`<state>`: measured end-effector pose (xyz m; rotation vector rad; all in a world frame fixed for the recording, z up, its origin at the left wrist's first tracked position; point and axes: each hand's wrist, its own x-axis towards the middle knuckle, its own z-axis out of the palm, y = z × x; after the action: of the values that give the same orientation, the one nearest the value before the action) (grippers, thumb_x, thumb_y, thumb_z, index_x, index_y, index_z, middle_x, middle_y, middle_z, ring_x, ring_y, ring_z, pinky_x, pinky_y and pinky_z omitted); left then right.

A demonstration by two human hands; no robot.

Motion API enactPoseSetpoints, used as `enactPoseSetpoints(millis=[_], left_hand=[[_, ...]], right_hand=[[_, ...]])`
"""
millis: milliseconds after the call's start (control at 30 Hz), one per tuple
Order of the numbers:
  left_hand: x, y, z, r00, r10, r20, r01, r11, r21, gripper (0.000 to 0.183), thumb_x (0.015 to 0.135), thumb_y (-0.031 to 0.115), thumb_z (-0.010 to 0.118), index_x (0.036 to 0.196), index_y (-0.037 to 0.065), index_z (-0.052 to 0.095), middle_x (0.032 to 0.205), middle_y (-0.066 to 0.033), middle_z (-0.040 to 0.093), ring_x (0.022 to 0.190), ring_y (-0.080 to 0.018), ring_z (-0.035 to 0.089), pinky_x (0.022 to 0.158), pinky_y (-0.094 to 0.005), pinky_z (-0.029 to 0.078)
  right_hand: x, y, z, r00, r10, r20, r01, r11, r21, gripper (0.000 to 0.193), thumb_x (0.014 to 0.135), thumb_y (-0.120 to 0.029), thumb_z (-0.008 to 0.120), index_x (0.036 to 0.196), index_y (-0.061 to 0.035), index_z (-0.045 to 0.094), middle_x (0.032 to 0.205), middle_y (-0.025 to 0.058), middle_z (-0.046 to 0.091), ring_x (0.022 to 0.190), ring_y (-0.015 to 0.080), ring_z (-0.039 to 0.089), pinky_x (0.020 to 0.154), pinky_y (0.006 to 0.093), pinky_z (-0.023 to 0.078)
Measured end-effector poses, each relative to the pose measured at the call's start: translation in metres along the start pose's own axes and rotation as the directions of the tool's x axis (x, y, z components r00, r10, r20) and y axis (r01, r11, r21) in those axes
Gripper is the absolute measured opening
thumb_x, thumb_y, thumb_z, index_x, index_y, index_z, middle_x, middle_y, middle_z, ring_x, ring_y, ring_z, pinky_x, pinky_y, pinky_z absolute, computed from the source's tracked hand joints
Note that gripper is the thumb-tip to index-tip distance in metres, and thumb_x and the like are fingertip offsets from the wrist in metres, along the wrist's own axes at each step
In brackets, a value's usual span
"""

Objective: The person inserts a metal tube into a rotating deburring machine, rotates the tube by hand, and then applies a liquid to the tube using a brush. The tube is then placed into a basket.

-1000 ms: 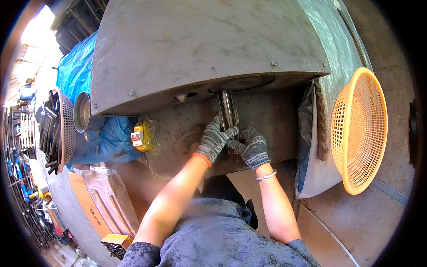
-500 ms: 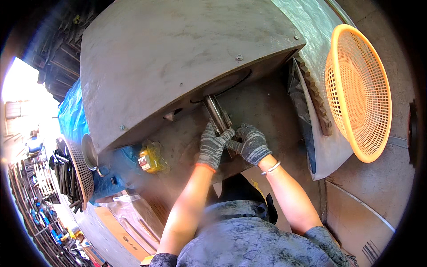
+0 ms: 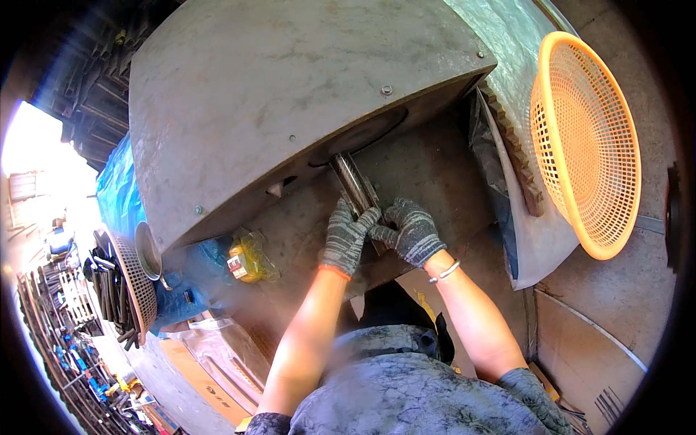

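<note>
A shiny metal cylinder (image 3: 352, 179) sticks out toward me from a round opening under a large grey metal housing (image 3: 275, 94). My left hand (image 3: 347, 235), in a grey striped knit glove, closes around its near end, fingers along the left side and thumb across the front. My right hand (image 3: 413, 230) wears the same kind of glove. Its fingers curl in beside the cylinder's near end, with the thumb reaching toward the left thumb. Whatever lies between the right fingers is hidden.
An orange plastic basket (image 3: 591, 152) stands on the right, beside plastic sheeting and a toothed strip (image 3: 511, 148). At left are a basket of dark rods (image 3: 109, 290), a metal bowl (image 3: 147, 250) and a yellow plastic-wrapped packet (image 3: 254, 261). Bolts stud the housing's edge.
Both hands stay at the cylinder's near end with almost the same grip. The whole view has shifted very slightly.
</note>
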<state>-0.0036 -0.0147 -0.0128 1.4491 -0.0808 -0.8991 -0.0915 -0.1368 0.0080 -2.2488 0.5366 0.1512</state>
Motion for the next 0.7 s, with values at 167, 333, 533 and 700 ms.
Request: enactPoseSetpoints(millis=[167, 333, 533, 700], left_hand=[[0.0, 0.002, -0.001, 1.0, -0.017, -0.005, 0.017, 1.0, -0.002, 0.038, 0.084, 0.002, 0.066, 0.12, 0.003, 0.055, 0.105, -0.0058, 0.062, 0.091, -0.014, 0.059, 0.077, -0.0274, 0.051], [0.001, -0.002, 0.0, 0.999, 0.031, 0.016, -0.031, 1.0, 0.004, 0.037, 0.084, 0.002, 0.065, 0.12, 0.004, 0.056, 0.105, -0.0059, 0.062, 0.091, -0.0145, 0.059, 0.076, -0.027, 0.051], [-0.002, 0.005, 0.0, 0.999, -0.051, 0.013, 0.052, 0.989, -0.137, 0.033, 0.085, 0.002, 0.064, 0.117, 0.005, 0.057, 0.103, -0.0051, 0.063, 0.09, -0.0135, 0.059, 0.074, -0.026, 0.051], [-0.001, 0.001, -0.001, 0.999, -0.032, -0.002, 0.032, 0.998, -0.053, 0.032, 0.086, 0.004, 0.064, 0.117, 0.004, 0.057, 0.103, -0.0047, 0.062, 0.088, -0.0132, 0.058, 0.075, -0.0268, 0.05]], right_hand=[[0.002, -0.001, -0.001, 1.0, 0.007, 0.011, -0.007, 0.999, -0.039, 0.045, 0.07, -0.048, 0.073, 0.087, -0.0065, 0.071, 0.088, 0.0173, 0.062, 0.086, 0.0349, 0.06, 0.077, 0.0434, 0.048], [0.001, -0.005, -0.001, 0.999, 0.048, -0.019, -0.048, 0.998, -0.036, 0.046, 0.07, -0.048, 0.073, 0.089, -0.0064, 0.071, 0.087, 0.018, 0.062, 0.084, 0.0353, 0.06, 0.076, 0.0438, 0.048], [0.001, 0.002, -0.001, 0.999, -0.043, -0.027, 0.043, 0.999, 0.019, 0.047, 0.068, -0.047, 0.075, 0.089, -0.0054, 0.071, 0.088, 0.019, 0.063, 0.085, 0.0356, 0.06, 0.076, 0.0441, 0.048], [-0.001, 0.0, -0.001, 0.999, -0.009, -0.05, 0.01, 1.0, 0.014, 0.045, 0.069, -0.046, 0.075, 0.089, -0.0058, 0.072, 0.09, 0.019, 0.063, 0.088, 0.0353, 0.06, 0.079, 0.0434, 0.048]])
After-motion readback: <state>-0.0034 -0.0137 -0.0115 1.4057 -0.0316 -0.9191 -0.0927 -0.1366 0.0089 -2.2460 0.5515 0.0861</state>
